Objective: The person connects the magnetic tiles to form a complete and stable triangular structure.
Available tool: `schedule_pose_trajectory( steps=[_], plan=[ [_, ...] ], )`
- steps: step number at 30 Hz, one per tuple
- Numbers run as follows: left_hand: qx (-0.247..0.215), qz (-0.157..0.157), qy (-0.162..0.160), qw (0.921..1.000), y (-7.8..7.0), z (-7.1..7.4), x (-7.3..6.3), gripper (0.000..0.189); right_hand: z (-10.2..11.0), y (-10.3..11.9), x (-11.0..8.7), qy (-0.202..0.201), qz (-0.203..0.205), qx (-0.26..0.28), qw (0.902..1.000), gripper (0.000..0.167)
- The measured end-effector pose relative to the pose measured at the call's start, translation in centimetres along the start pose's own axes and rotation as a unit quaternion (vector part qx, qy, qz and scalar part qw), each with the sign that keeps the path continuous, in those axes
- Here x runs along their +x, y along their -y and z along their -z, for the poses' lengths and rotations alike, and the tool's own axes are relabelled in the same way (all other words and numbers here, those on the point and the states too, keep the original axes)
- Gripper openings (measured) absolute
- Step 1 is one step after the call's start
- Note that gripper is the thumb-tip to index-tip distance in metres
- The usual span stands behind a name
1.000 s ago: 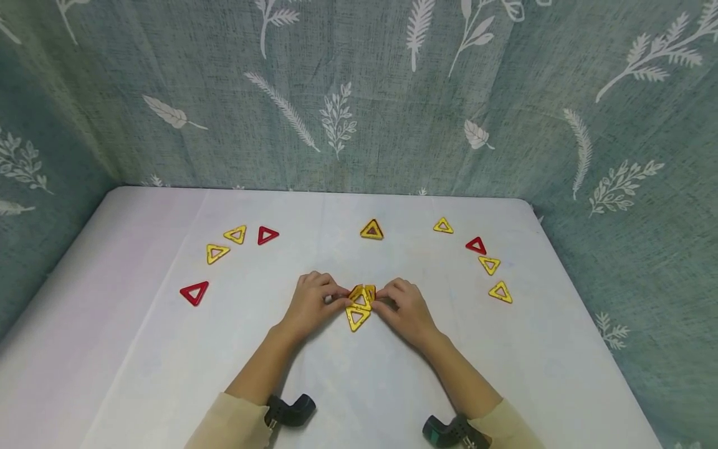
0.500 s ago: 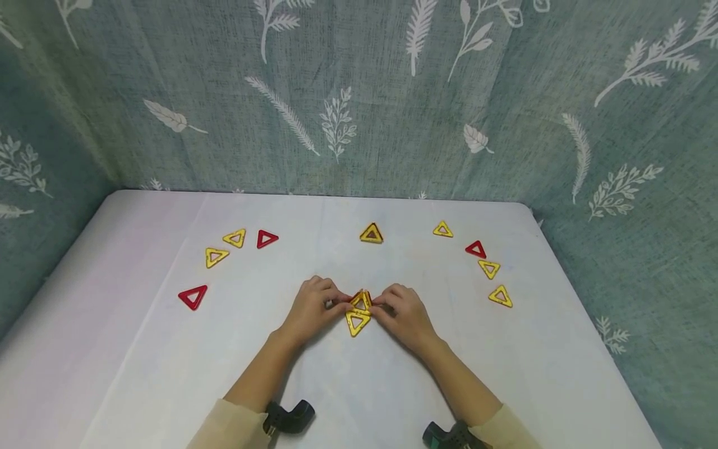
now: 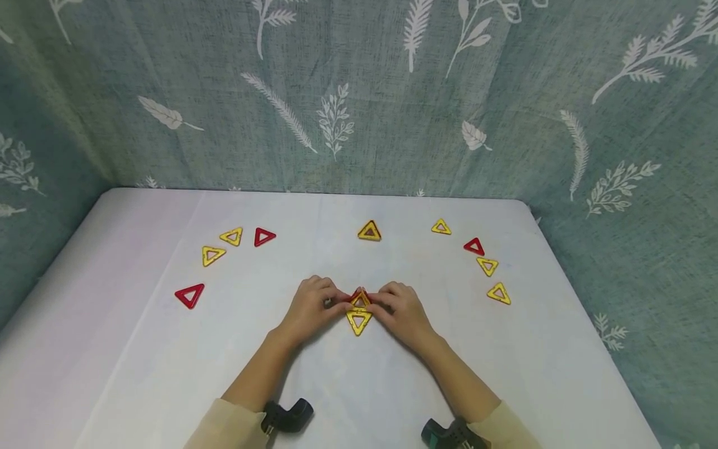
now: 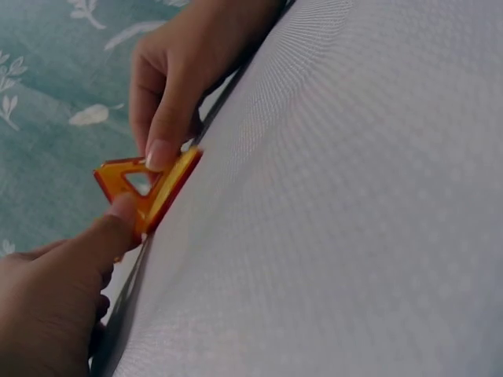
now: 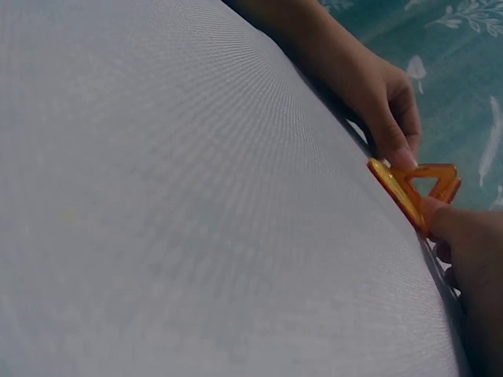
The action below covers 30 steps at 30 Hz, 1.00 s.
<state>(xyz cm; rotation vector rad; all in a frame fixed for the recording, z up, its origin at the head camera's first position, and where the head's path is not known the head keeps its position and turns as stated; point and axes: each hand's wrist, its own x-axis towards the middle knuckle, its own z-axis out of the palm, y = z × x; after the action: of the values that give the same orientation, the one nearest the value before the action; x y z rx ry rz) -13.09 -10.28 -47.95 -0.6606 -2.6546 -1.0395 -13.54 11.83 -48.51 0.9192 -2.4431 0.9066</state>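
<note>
Closest to me on the head view, the black wrist cameras [image 3: 288, 416] sit strapped by the two beige sleeves [image 3: 227, 427]. Up the forearms, and here's the action: a flat yellow triangle [image 3: 351, 322] on the white table [image 3: 168, 374], point towards me. Its far edge meets the raised cluster [image 4: 169, 184] of red and yellow triangles, leaning together between the hands. I have the left hand [image 3: 315, 305] pinching the cluster's left side, thumb in front; the right hand [image 3: 401, 308] mirrors it, thumb and fingers pinching the right side. Both wrist views show me thumbs on the tile.

Further out on my left: a red triangle [image 3: 182, 298] lies alone, then two yellow triangles [image 3: 204, 256] near each other, and a second red triangle [image 3: 257, 237] just beside the farther one. Over right, I count two more yellows [image 3: 499, 300], a red one [image 3: 480, 247] and a far yellow [image 3: 441, 232]. Back centre, a dark-centred yellow triangle [image 3: 369, 238]; behind everything, green leaf-print cloth [image 3: 224, 137].
</note>
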Motion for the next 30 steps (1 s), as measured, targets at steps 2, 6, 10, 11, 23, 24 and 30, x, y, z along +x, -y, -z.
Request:
schedule_pose_trajectory(
  steps=[2, 6, 10, 11, 23, 24, 30],
  plan=[
    [0.002, -0.007, 0.003, 1.0, 0.0, 0.0, 0.1, 0.013, 0.1, 0.0, 0.1, 0.007, -0.011, 0.004, 0.9999, 0.023],
    [-0.001, -0.009, 0.013, 0.9999, 0.1, 0.1, 0.1, 0.017, 0.5, 0.2, 0.1, 0.032, -0.039, 0.016, 0.9986, 0.028],
    [0.008, 0.008, 0.025, 0.9996, 0.1, 0.3, 0.0, 0.032, 0.8, 0.5, 0.2, 0.092, -0.056, 0.002, 0.9942, 0.052],
    [0.013, 0.012, 0.03, 0.9994, 0.1, 0.4, 0.0, 0.038, 0.9, 0.5, 0.2, 0.11, -0.059, -0.003, 0.9922, 0.058],
    [0.017, 0.005, 0.069, 0.9975, 0.4, 0.9, 0.1, 0.034, 1.8, 0.0, 0.4, 0.192, -0.095, 0.066, 0.9746, 0.068],
    [0.017, 0.006, 0.071, 0.9973, 0.4, 0.9, 0.0, 0.033, 1.8, 0.0, 0.4, 0.187, -0.1, 0.074, 0.9744, 0.065],
    [0.043, 0.003, 0.089, 0.9951, 0.2, 0.8, -0.3, 0.041, 1.7, -0.3, 0.0, 0.159, -0.093, 0.087, 0.979, 0.05]
  ],
)
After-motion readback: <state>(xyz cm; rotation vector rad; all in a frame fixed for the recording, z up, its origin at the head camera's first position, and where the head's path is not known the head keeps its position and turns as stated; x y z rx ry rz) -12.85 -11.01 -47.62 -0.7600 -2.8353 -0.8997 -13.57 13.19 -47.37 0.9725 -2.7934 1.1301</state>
